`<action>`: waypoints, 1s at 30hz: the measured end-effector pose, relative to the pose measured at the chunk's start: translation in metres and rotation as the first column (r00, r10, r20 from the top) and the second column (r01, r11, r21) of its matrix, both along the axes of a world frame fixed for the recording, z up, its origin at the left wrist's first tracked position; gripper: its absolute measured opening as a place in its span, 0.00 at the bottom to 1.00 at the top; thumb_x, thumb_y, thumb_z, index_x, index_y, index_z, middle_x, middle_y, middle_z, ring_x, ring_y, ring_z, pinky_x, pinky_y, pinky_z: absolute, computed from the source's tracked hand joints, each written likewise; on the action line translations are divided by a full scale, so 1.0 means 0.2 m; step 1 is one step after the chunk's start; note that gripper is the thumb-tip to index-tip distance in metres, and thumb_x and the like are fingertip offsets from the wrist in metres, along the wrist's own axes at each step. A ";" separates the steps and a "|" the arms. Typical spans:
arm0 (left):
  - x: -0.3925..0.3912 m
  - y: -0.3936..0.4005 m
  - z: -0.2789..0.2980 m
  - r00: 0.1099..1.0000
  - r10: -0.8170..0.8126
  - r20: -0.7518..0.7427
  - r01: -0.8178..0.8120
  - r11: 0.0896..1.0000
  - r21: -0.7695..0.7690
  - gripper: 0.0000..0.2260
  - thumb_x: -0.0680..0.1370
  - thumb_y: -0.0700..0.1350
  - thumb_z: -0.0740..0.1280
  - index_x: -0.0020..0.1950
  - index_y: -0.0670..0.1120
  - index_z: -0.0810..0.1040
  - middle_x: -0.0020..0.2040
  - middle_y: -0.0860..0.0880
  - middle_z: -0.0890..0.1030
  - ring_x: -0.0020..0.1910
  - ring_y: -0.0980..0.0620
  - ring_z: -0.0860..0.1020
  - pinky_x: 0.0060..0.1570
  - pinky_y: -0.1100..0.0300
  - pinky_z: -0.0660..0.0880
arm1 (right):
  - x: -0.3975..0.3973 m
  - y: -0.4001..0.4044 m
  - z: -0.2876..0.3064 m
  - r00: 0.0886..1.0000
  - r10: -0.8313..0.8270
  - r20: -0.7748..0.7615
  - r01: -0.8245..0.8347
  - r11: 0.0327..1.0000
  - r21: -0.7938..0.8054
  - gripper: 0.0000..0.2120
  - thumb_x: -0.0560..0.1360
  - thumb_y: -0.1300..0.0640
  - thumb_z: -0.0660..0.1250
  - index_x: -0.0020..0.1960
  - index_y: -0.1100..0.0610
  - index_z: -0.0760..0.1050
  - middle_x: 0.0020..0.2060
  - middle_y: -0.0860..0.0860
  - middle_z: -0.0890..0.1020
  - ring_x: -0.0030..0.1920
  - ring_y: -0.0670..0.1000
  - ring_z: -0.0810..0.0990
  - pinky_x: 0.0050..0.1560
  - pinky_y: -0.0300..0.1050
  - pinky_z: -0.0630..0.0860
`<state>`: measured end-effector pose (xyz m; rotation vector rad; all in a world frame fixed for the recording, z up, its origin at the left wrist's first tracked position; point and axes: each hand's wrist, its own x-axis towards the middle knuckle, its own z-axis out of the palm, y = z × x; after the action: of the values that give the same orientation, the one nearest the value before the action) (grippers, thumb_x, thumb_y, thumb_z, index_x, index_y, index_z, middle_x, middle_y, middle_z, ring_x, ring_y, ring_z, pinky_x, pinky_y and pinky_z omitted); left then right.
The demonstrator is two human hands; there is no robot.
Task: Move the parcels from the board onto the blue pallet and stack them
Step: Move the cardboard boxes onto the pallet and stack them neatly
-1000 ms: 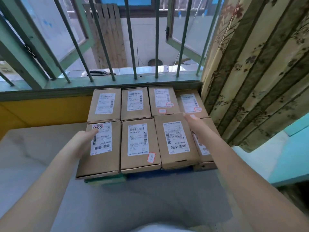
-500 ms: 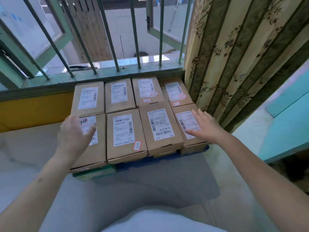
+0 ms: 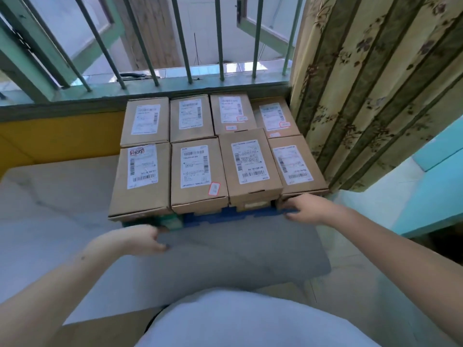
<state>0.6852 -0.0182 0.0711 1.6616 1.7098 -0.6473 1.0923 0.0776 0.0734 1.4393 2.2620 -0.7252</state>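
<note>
Head view: rectangular cardboard parcels [image 3: 199, 175], labelled.

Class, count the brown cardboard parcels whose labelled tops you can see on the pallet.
8: brown cardboard parcels in two rows of four, back row by the window, front row nearer the person. More may lie hidden beneath.

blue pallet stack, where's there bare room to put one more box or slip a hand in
Bare grey board lies between the blue plastic pallet's front edge and the person. Pale marble floor is free left of the brown cardboard parcels. The top layer is packed, two rows of four, hard against window wall and striped curtain.
</note>
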 end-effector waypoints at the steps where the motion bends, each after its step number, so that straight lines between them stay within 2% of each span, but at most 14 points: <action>1: -0.01 0.04 -0.02 0.998 0.057 0.025 -0.059 0.997 0.058 0.26 0.77 0.59 0.64 0.74 0.55 0.67 0.71 0.50 0.72 0.68 0.50 0.71 0.65 0.62 0.67 | 0.00 0.04 -0.01 1.000 -0.023 -0.019 0.023 1.000 0.001 0.16 0.78 0.49 0.61 0.62 0.50 0.79 0.57 0.50 0.82 0.56 0.52 0.79 0.54 0.46 0.76; 5: 0.00 0.05 -0.04 0.954 0.239 0.183 -0.268 0.952 0.149 0.19 0.76 0.56 0.67 0.67 0.55 0.76 0.64 0.53 0.76 0.63 0.50 0.74 0.60 0.64 0.69 | 0.01 0.06 -0.04 0.998 -0.060 -0.025 0.060 0.998 -0.006 0.14 0.78 0.48 0.61 0.58 0.48 0.81 0.51 0.48 0.83 0.52 0.52 0.80 0.45 0.41 0.75; 8: 0.03 -0.01 -0.03 0.973 0.153 0.174 -0.181 0.970 0.160 0.18 0.77 0.55 0.64 0.67 0.54 0.76 0.60 0.55 0.78 0.59 0.53 0.76 0.58 0.63 0.72 | 0.00 -0.01 -0.07 0.999 -0.043 0.004 0.043 0.999 -0.030 0.20 0.77 0.46 0.61 0.66 0.50 0.76 0.61 0.49 0.80 0.60 0.52 0.78 0.57 0.44 0.75; 11: 0.08 -0.04 0.02 0.937 0.136 0.323 -0.188 0.973 0.136 0.15 0.78 0.55 0.65 0.64 0.55 0.76 0.58 0.58 0.80 0.55 0.60 0.78 0.56 0.65 0.74 | -0.10 -0.07 -0.06 0.996 -0.043 -0.080 0.029 0.986 -0.167 0.24 0.77 0.43 0.62 0.70 0.49 0.72 0.65 0.46 0.77 0.63 0.48 0.76 0.63 0.44 0.74; 14: 0.19 -0.01 0.10 0.876 0.141 0.461 -0.259 0.944 0.204 0.17 0.77 0.57 0.65 0.65 0.59 0.74 0.59 0.63 0.77 0.58 0.66 0.75 0.55 0.71 0.70 | -0.27 -0.08 -0.01 0.973 -0.060 -0.224 0.028 0.989 -0.143 0.20 0.78 0.40 0.61 0.65 0.47 0.75 0.60 0.43 0.80 0.58 0.45 0.78 0.60 0.42 0.74; 18: 0.26 0.01 0.15 0.859 0.164 0.485 -0.313 0.918 0.244 0.17 0.79 0.54 0.64 0.68 0.55 0.73 0.62 0.60 0.76 0.62 0.61 0.74 0.61 0.66 0.68 | -0.36 -0.07 0.04 0.948 -0.143 -0.285 0.123 0.989 -0.085 0.15 0.79 0.42 0.60 0.52 0.52 0.79 0.47 0.46 0.82 0.48 0.48 0.79 0.52 0.46 0.77; 20: 0.28 -0.04 0.15 0.894 0.059 0.445 -0.238 0.903 0.359 0.17 0.79 0.50 0.65 0.67 0.51 0.74 0.62 0.56 0.77 0.61 0.57 0.76 0.62 0.61 0.71 | -0.36 -0.13 0.03 0.950 -0.131 -0.284 0.140 0.990 0.011 0.14 0.79 0.44 0.61 0.48 0.54 0.77 0.41 0.46 0.81 0.44 0.49 0.80 0.46 0.47 0.77; 21: 0.28 -0.08 0.15 0.909 -0.047 0.415 -0.189 0.840 0.508 0.15 0.79 0.49 0.65 0.65 0.49 0.76 0.60 0.54 0.78 0.58 0.55 0.78 0.59 0.58 0.74 | -0.36 -0.17 0.01 0.950 -0.095 -0.296 0.147 0.977 0.157 0.12 0.78 0.45 0.62 0.45 0.54 0.76 0.38 0.45 0.80 0.41 0.50 0.79 0.41 0.46 0.76; 23: 0.25 -0.16 0.12 0.952 -0.226 0.208 -0.051 0.551 0.833 0.14 0.75 0.49 0.68 0.60 0.48 0.80 0.55 0.50 0.80 0.54 0.49 0.80 0.54 0.52 0.76 | -0.39 -0.26 -0.02 0.925 0.100 -0.366 0.137 0.811 0.568 0.08 0.75 0.50 0.69 0.42 0.53 0.77 0.34 0.45 0.78 0.38 0.52 0.80 0.36 0.44 0.71; 24: 0.21 -0.18 0.11 0.974 -0.223 0.052 0.048 0.421 0.906 0.20 0.72 0.52 0.70 0.63 0.48 0.78 0.59 0.48 0.79 0.58 0.45 0.78 0.57 0.50 0.73 | -0.42 -0.29 -0.02 0.904 0.244 -0.350 0.098 0.680 0.726 0.07 0.72 0.51 0.73 0.45 0.54 0.79 0.39 0.47 0.80 0.42 0.53 0.81 0.40 0.45 0.74; 25: 0.17 -0.19 0.10 0.985 -0.151 -0.084 0.138 0.392 0.910 0.29 0.70 0.55 0.72 0.69 0.48 0.73 0.65 0.45 0.75 0.65 0.42 0.73 0.64 0.48 0.68 | -0.46 -0.29 -0.03 0.899 0.333 -0.283 0.038 0.585 0.810 0.15 0.71 0.50 0.74 0.55 0.55 0.80 0.49 0.50 0.82 0.51 0.55 0.81 0.50 0.48 0.76; 27: 0.05 -0.17 0.08 0.973 0.009 -0.229 0.192 0.509 0.839 0.47 0.65 0.60 0.75 0.79 0.49 0.59 0.76 0.41 0.62 0.75 0.36 0.58 0.72 0.39 0.57 | -0.55 -0.23 -0.03 0.950 0.311 -0.035 -0.178 0.629 0.757 0.41 0.70 0.41 0.70 0.78 0.55 0.60 0.73 0.56 0.67 0.73 0.61 0.66 0.71 0.60 0.63; 29: -0.06 -0.10 0.06 0.964 0.117 -0.238 0.108 0.645 0.756 0.54 0.65 0.61 0.76 0.80 0.52 0.45 0.80 0.40 0.49 0.77 0.34 0.47 0.72 0.35 0.53 | -0.63 -0.14 -0.03 0.967 0.199 0.160 -0.255 0.733 0.630 0.56 0.70 0.33 0.66 0.79 0.53 0.32 0.80 0.56 0.46 0.78 0.63 0.47 0.75 0.66 0.48; 30: -0.09 -0.06 0.05 0.961 0.137 -0.242 0.084 0.686 0.723 0.53 0.67 0.60 0.75 0.80 0.54 0.42 0.80 0.42 0.46 0.77 0.34 0.45 0.72 0.35 0.55 | -0.66 -0.10 -0.04 0.968 0.176 0.179 -0.250 0.760 0.600 0.58 0.70 0.31 0.66 0.77 0.53 0.27 0.79 0.56 0.41 0.78 0.64 0.42 0.75 0.67 0.46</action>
<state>0.6670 -0.0294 0.0807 2.1369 2.4062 -0.1597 0.9603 0.0567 0.0658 1.3780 2.6427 0.2126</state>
